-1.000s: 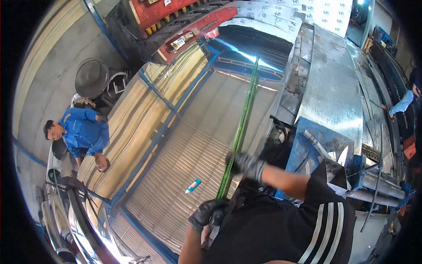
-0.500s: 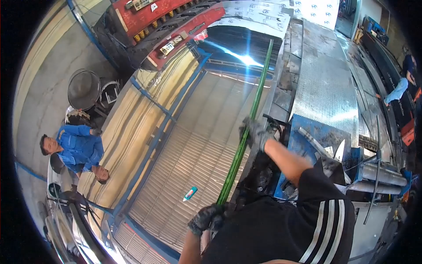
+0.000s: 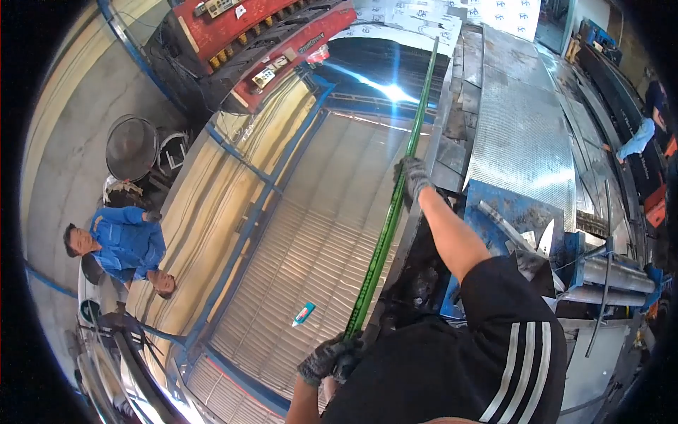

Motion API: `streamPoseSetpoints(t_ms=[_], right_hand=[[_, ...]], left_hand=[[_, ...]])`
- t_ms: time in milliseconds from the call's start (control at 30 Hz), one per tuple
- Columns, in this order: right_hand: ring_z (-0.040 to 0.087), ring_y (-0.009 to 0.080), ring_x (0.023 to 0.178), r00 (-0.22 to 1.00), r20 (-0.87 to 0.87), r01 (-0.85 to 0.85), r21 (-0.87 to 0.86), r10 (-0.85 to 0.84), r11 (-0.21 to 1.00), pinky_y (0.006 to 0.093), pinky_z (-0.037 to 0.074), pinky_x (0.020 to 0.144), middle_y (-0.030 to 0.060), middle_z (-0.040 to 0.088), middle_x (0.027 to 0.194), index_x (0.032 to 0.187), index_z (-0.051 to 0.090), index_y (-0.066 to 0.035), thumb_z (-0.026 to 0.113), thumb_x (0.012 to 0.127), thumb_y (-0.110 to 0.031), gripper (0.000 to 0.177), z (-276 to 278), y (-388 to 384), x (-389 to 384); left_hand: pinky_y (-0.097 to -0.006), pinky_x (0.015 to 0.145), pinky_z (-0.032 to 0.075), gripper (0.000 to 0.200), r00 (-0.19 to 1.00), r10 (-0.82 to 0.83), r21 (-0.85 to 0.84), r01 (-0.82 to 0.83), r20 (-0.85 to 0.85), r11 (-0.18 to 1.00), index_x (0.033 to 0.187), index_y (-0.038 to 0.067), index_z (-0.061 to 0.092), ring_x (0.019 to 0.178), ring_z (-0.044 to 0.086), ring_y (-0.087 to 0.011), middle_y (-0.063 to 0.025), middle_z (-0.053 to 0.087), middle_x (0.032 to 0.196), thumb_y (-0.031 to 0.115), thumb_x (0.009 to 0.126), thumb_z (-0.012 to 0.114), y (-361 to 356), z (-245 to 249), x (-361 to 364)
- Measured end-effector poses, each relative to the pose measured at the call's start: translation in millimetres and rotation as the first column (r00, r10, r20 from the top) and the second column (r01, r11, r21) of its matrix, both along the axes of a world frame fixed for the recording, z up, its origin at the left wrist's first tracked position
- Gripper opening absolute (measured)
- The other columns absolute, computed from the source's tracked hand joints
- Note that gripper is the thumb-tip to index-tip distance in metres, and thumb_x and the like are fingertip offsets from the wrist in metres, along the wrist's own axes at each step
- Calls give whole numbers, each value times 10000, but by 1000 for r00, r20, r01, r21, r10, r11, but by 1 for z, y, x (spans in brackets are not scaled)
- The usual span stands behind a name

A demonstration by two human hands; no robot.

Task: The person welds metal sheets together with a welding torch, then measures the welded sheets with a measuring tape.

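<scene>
A long, narrow green bar [image 3: 385,247] runs from the bottom centre up toward the top, along the right side of a shiny, reflective metal sheet [image 3: 311,191]. My left hand [image 3: 330,358], in a grey glove, is closed round the near end of the bar. Farther up, my right hand [image 3: 412,177], gloved too, is wrapped round the bar near its middle. A small teal and white object [image 3: 304,314] lies on the sheet, left of the bar.
A person in blue [image 3: 127,237] is at the left, near a round dark container [image 3: 132,148]. A red machine [image 3: 282,63] stands at the top. To the right are a patterned metal plate [image 3: 522,155], a blue surface with scraps [image 3: 487,205] and metal rollers [image 3: 611,283].
My right hand has moved farther up along the bar, with the arm stretched out more. The far end of the bar now reaches higher in view.
</scene>
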State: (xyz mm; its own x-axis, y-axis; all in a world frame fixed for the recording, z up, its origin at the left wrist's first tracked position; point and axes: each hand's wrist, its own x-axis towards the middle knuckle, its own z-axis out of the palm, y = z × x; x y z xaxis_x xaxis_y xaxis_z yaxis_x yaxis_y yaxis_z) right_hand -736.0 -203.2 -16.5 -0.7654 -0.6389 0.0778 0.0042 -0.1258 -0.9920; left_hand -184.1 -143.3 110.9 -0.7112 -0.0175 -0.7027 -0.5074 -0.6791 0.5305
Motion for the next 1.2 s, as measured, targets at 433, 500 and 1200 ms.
streamPoseSetpoints(t_ms=[433,500,1200], right_hand=[[645,235,648,787,612,22,103,-81,994,394,543,555,82,666,787,1018,613,-100,614,957,-314,222,63,73,183],[627,243,619,758,649,127,-41,-70,991,400,524,539,85,656,772,970,601,-112,576,962,-280,170,53,51,133],[607,237,584,827,515,256,13,-226,967,395,531,513,82,640,739,986,548,-115,596,930,-226,134,38,23,1]], left_hand=[[-330,843,546,363,980,-49,-132,24,-194,991,1258,-29,618,926,664,-198,-106,681,1085,204,985,566,-26,-43,-61],[-306,798,545,373,988,6,-33,-11,-154,999,1282,-25,605,896,661,-165,-83,677,1037,198,984,580,-19,-16,-62],[-305,784,558,419,971,-50,-150,14,-233,989,1310,-37,569,870,676,-185,-123,684,1035,193,960,584,-22,-6,-29]])
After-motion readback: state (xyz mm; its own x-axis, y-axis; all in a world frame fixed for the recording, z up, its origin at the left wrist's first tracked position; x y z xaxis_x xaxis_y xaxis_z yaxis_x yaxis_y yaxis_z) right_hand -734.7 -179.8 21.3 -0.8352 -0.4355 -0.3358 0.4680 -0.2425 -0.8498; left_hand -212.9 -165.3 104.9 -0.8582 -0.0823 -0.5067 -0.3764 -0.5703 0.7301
